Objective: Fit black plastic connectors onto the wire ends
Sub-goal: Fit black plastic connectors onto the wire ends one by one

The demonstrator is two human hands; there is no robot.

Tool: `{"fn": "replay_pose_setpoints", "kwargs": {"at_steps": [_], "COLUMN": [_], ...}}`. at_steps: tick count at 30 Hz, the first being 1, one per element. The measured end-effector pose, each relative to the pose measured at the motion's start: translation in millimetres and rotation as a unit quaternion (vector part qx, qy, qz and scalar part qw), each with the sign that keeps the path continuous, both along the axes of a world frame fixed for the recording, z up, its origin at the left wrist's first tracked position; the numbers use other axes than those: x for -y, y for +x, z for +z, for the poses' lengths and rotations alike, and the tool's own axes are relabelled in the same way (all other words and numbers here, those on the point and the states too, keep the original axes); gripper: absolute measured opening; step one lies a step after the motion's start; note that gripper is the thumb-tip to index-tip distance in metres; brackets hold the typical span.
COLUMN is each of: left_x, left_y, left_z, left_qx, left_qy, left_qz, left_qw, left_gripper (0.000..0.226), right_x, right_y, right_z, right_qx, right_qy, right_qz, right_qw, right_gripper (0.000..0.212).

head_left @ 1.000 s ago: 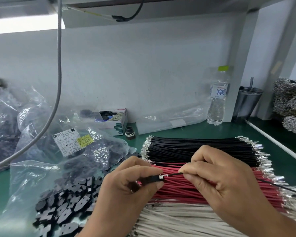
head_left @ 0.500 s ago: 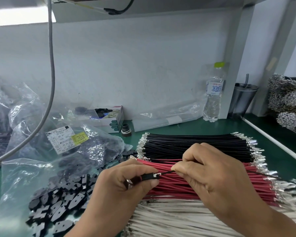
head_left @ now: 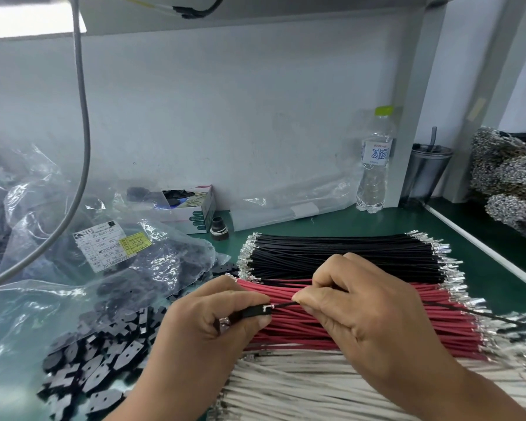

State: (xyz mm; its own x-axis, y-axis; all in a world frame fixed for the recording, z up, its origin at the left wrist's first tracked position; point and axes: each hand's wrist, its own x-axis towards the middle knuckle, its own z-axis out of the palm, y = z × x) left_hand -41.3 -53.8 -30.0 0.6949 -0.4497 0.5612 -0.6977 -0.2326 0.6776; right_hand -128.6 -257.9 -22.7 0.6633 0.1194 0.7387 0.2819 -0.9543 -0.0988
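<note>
- left hand [head_left: 213, 323] has thumb and fingers clamped on one black plastic connector [head_left: 254, 311], dead centre of frame; right hand [head_left: 359, 308] pinches a single black wire [head_left: 284, 305] just beside its mouth, metal terminal at the opening
- connector's light and stiff, I'd guess; wire's thin and floppy, so grip right near the crimped tip or it'll buckle
- three wire bundles: black [head_left: 340, 258], red [head_left: 362, 326], white [head_left: 301, 387]; way too many to count; loose connectors [head_left: 94, 372] piled lower left, also uncountable
</note>
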Motion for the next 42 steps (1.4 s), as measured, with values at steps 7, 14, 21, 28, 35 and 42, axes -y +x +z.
{"fn": "replay_pose_setpoints", "kwargs": {"at_steps": [7,14,21,28,35,42], "left_x": [0.2,0.6,1.2,1.2,-6.5,-10.3], "left_y": [0.2,-1.0,-4.9,-4.5,8.0,17.9], "left_z": [-0.8,-0.1,2.5,5.1,7.8,1.6], "left_qx": [-0.032,-0.065,-0.057,-0.046,-0.147,-0.211], "left_qy": [-0.009,-0.041,-0.033,-0.030,-0.183,-0.219], "left_qz": [-0.031,-0.052,-0.034,-0.025,0.035,0.046], "left_qw": [0.999,0.996,0.997,0.998,0.971,0.952], "left_gripper": [0.019,0.020,0.019,0.022,0.023,0.027], "right_x": [-6.2,-8.0,-13.4,-15.3,-17.9,-18.5], "right_y": [4.1,5.5,7.9,7.7,8.2,11.8], "right_z": [-7.8,-6.9,-6.2,-3.2,-4.0,-9.5], "right_qx": [-0.023,-0.023,0.005,0.015,0.045,-0.079], "right_qy": [0.076,0.106,0.091,0.061,-0.062,-0.015], "right_qz": [0.041,0.043,0.053,0.020,-0.029,-0.029], "right_qw": [0.996,0.993,0.994,0.998,0.997,0.996], "right_gripper": [0.020,0.022,0.022,0.012,0.005,0.016]}}
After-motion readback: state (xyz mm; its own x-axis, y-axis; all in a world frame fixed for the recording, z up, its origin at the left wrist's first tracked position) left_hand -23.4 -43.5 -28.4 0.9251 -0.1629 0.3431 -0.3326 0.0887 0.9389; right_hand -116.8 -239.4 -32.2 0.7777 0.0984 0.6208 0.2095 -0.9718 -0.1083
